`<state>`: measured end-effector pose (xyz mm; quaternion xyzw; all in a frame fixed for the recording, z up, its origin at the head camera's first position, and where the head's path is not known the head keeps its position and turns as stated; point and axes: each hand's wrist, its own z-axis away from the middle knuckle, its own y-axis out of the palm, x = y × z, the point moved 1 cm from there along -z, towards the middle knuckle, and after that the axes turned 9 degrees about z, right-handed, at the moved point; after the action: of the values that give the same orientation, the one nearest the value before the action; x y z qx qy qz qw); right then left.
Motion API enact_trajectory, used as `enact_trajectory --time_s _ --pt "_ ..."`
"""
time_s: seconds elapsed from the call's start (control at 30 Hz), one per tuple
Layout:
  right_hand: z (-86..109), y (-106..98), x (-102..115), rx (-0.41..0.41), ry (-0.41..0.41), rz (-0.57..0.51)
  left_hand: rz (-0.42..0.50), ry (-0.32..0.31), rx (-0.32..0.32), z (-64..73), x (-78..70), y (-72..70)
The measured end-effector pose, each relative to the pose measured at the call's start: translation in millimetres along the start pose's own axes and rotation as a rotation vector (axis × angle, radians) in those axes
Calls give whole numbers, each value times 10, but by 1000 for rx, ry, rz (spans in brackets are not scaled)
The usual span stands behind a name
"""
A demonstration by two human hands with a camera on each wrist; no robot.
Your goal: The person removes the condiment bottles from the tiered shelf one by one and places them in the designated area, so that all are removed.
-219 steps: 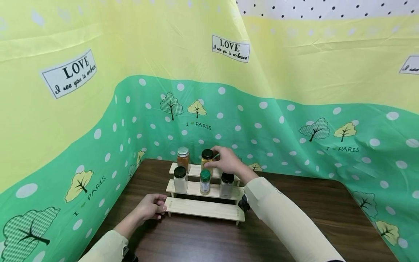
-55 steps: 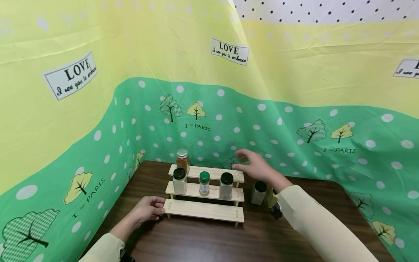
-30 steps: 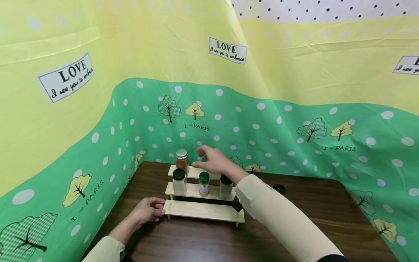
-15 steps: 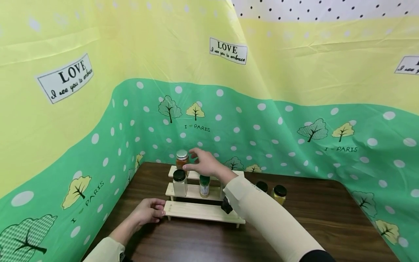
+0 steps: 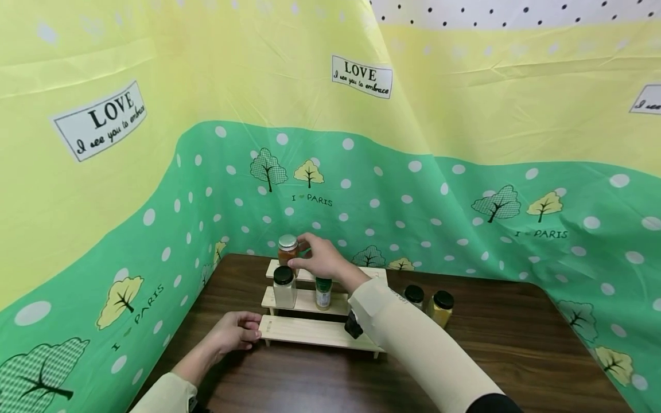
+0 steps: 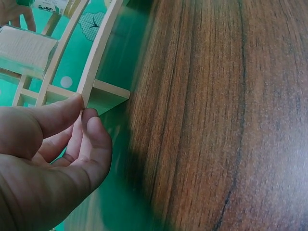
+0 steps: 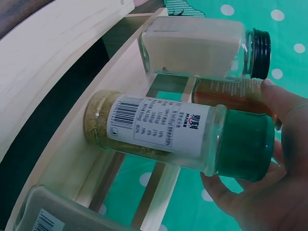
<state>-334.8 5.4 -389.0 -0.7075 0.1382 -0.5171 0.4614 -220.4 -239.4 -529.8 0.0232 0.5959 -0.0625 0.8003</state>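
Note:
My left hand [image 5: 234, 332] pinches the left end of the lowest step of a wooden three-step spice rack [image 5: 310, 331]; the left wrist view shows thumb and fingertips on the step's edge [image 6: 89, 72]. At the top step, my right hand [image 5: 322, 258] holds a silver-lidded spice jar [image 5: 287, 244] of orange-brown powder between thumb and fingers. That jar [image 7: 231, 91] is partly hidden in the right wrist view. On the middle step stand a black-lidded jar of white contents [image 5: 284, 289] and a green-capped bottle [image 5: 323, 292]. A greyish jar [image 7: 53, 216] beside them is hidden by my sleeve in the head view.
Right of the rack, a black-lidded jar [image 5: 415, 294] and a black-lidded jar of yellow contents [image 5: 441, 308] stand on the dark wooden table [image 5: 516, 338]. A green and yellow patterned curtain [image 5: 403, 206] closes off the back and left side.
The yellow jar has gone from the top step to the table on the right. My right hand has since come back left and taken hold of the silver-lidded jar. My left hand stays put.

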Motion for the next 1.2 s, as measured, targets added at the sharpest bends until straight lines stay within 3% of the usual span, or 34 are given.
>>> enact_trajectory --time_s 0.9,1.2 --pt "-82 -40 8 -29 -24 -16 22 -6 4 -2 -22 -6" --pt "-53 -24 9 -50 -44 -19 40 -33 7 5 34 -3"
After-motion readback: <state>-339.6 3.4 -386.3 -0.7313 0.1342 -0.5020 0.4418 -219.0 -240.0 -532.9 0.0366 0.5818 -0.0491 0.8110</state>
